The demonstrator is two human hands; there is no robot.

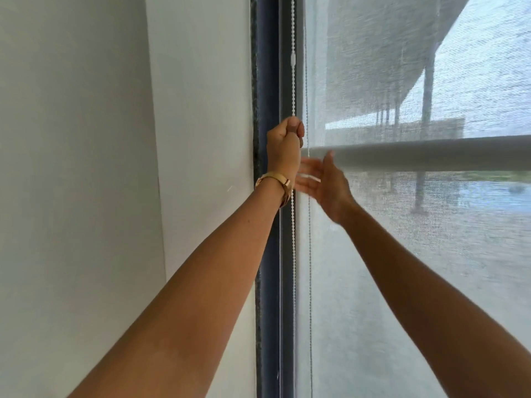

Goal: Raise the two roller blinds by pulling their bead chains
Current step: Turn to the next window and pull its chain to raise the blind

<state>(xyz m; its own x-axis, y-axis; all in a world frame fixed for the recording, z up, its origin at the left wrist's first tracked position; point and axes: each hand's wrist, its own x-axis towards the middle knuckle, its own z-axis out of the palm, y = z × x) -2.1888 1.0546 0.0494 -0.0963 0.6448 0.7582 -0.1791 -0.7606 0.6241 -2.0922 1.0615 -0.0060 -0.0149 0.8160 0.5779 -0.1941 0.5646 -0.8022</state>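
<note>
A white bead chain (293,81) hangs straight down in front of the dark window frame (268,67). My left hand (284,145) is closed in a fist on this chain at about mid-height, a gold watch on its wrist. A second, thinner chain (309,254) hangs just to the right, against the sheer fabric. My right hand (324,182) is blurred, with fingers spread, just below and right of the left fist and close to the thin chain, holding nothing. A blind's grey bottom bar (431,153) runs across the window at hand height. Sheer mesh blind fabric (402,268) covers the glass below and above it.
A white wall (86,168) fills the left half, with a vertical edge at the window reveal. Through the mesh I see an outdoor roof, posts and water.
</note>
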